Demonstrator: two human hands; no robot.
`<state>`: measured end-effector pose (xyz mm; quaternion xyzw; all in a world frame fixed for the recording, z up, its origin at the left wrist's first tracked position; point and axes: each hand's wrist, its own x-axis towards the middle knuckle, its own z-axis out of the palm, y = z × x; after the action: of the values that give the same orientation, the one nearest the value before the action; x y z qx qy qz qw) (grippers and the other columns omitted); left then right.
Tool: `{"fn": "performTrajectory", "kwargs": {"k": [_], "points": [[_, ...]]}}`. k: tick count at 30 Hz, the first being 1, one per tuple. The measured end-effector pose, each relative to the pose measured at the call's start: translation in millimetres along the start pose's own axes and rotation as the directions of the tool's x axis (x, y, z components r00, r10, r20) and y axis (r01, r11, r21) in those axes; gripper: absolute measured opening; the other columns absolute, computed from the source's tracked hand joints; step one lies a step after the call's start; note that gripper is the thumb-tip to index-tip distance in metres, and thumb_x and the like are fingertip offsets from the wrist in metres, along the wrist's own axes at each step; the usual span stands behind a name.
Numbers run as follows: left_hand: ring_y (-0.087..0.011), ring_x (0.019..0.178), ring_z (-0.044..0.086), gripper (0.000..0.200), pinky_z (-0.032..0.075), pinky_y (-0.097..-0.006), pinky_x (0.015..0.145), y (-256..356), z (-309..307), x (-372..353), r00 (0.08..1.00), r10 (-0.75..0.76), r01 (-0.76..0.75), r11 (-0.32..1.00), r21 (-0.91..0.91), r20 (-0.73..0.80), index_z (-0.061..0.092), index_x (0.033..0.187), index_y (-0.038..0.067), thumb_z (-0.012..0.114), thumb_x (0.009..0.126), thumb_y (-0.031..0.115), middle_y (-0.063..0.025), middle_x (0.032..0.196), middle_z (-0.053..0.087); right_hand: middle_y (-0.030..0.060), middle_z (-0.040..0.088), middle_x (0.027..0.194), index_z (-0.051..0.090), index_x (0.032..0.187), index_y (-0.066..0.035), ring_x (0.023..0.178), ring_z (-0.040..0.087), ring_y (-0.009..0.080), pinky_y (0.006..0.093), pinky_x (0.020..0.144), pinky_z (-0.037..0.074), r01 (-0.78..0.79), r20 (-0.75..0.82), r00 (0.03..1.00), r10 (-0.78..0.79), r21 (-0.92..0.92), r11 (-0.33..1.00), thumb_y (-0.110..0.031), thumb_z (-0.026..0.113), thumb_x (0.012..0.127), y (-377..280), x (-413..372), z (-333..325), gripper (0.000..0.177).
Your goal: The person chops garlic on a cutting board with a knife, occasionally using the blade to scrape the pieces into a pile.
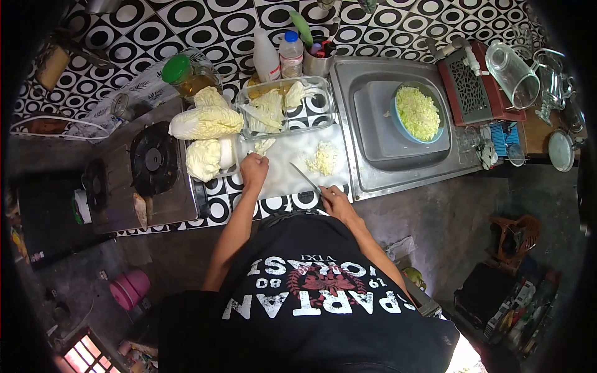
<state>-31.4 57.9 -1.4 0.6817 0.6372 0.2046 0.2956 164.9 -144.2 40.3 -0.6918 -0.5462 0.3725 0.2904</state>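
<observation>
My right hand (336,201) is closed around the handle of a knife (305,175), whose blade points up and left over the white cutting board (283,177). A small pile of chopped cabbage (324,158) lies just right of the blade tip. Near the board's left edge my left hand (254,169) is closed; what its fingers hold, if anything, is hidden. A cabbage piece (264,147) lies just above that hand. Behind the board, a clear container (318,119) holds cabbage leaves (267,112).
Whole cabbages (207,123) are stacked left of the board, beside the stove (118,180). To the right, a blue bowl of chopped cabbage (418,114) stands in the metal sink (367,177). Bottles (291,59) stand behind the container.
</observation>
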Motion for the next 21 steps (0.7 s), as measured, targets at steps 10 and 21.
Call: {"fn": "performTrajectory", "kwargs": {"k": [10, 21], "points": [[-0.0211, 0.062, 0.064, 0.022, 0.050, -0.0305, 0.061, 11.7, -28.6, -27.9, 0.988, -0.044, 0.066, 0.986, -0.155, 0.145, 0.064, 0.075, 0.000, 0.070, 0.066, 0.019, -0.0125, 0.067, 0.065, 0.0168, 0.054, 0.086, 0.056, 0.116, -0.002, 0.074, 0.057, 0.0322, 0.0371, 0.069, 0.048, 0.000, -0.174, 0.985, -0.016, -0.089, 0.996, 0.003, 0.055, 0.079, 6.8, 7.3, 1.5, 0.037], [-0.0066, 0.057, 0.052, 0.022, 0.044, -0.0235, 0.054, 18.8, -19.2, -24.8, 0.972, 0.103, -0.031, 0.948, -0.317, 0.211, 0.063, 0.085, 0.003, 0.074, 0.068, 0.010, -0.0032, 0.068, 0.061, 0.0173, 0.055, 0.086, 0.055, 0.117, -0.001, 0.074, 0.058, 0.0321, 0.0369, 0.068, 0.048, 0.017, -0.134, 0.991, -0.026, -0.069, 0.997, 0.001, 0.054, 0.079, 1.0, -1.5, 2.9, 0.038]]}}
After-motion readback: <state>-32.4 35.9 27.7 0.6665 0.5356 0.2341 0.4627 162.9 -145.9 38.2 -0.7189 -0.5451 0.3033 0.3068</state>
